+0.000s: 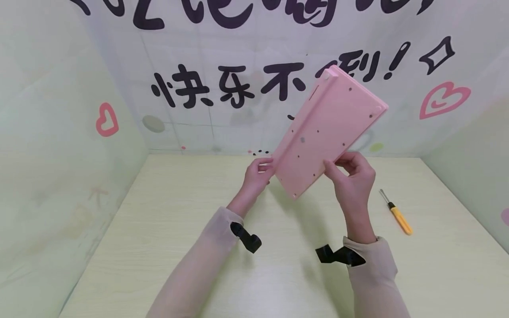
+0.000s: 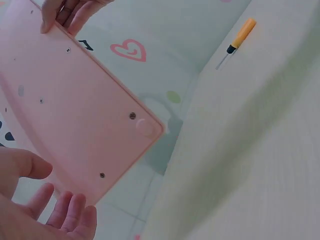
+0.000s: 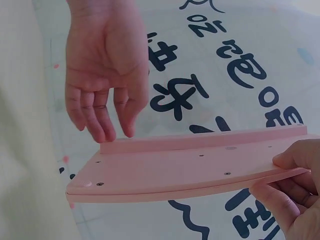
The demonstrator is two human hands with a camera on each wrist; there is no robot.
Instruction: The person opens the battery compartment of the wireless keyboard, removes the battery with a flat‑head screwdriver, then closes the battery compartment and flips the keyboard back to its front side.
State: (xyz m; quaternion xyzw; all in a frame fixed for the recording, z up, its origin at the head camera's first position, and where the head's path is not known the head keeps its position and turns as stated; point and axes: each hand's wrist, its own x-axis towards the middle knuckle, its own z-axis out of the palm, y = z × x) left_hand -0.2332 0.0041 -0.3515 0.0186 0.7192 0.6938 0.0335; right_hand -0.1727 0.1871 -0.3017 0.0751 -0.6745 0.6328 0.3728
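Note:
A pink keyboard (image 1: 324,132) is held up at a slant above the table, its underside with small screws and a raised ridge facing the head camera. My right hand (image 1: 354,179) pinches its lower long edge, the thumb on the underside and the fingers behind. Near the keyboard's lower-left end is my left hand (image 1: 258,174), its fingers loosely bent and the thumb apart from them. In the right wrist view, the left hand (image 3: 107,75) has its fingertips right at the ridge. A round foot (image 2: 145,126) shows near one corner in the left wrist view.
On the table (image 1: 179,229) to the right lies a screwdriver (image 1: 396,214) with a yellow-orange handle. Behind the table hangs a pale backdrop (image 1: 238,128) with black lettering and pink hearts. Side panels (image 1: 59,154) enclose the table. Each sleeve carries a black wrist mount (image 1: 248,238).

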